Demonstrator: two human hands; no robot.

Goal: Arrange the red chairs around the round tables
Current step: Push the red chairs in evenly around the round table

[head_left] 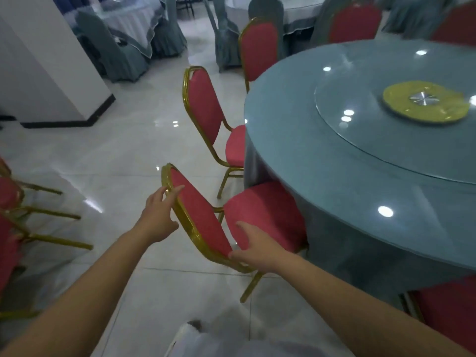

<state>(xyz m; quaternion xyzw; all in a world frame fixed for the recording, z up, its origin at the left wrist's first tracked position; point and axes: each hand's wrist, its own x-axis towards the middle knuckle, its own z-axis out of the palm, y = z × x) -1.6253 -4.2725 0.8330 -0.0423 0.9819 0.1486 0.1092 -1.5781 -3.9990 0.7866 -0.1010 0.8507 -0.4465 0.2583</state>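
Observation:
A red chair (pixel 203 217) with a gold frame stands right in front of me, its seat partly under the edge of the round table (pixel 360 181). My left hand (pixel 159 217) rests on the top left of its backrest with fingers spread. At the lower right corner of the backrest, my right hand (pixel 255 248) holds the frame. A second red chair (pixel 206 112) stands further along the table's edge, a third (pixel 257 50) beyond it. The table has a grey-blue cloth and a glass turntable (pixel 401 130).
Stacked red chairs (pixel 10 202) with gold legs lie at the left edge. Another red chair (pixel 448 313) sits at the lower right. A white pillar (pixel 43 63) stands at the left. Covered tables and grey-covered chairs (pixel 108 50) fill the back. The floor is glossy white tile.

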